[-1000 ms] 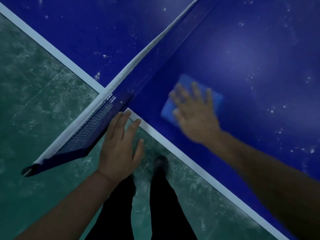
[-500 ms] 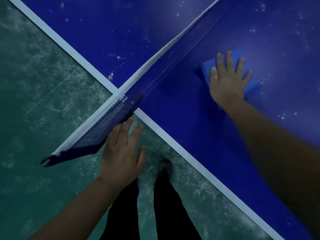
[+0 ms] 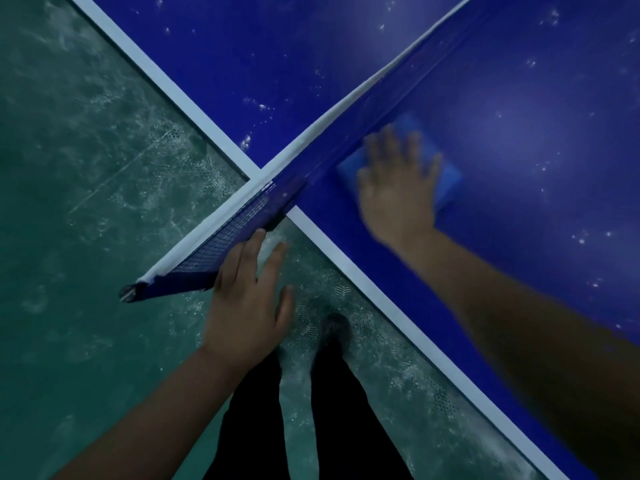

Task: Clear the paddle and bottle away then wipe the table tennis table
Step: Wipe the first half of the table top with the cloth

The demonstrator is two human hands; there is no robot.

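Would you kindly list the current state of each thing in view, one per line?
Blue cloth: flat on the table, beside the net, pressed under the right hand.
Right hand: fingers spread, flat on the cloth, blurred.
Left hand: fingers straight, touching the net's overhanging end.
Net: upright, stretched across the table.
Table: blue top speckled with white marks on both sides of the net.

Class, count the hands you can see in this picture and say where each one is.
2. The left hand rests against the net end beyond the table edge; the right hand presses the blue cloth beside the net.
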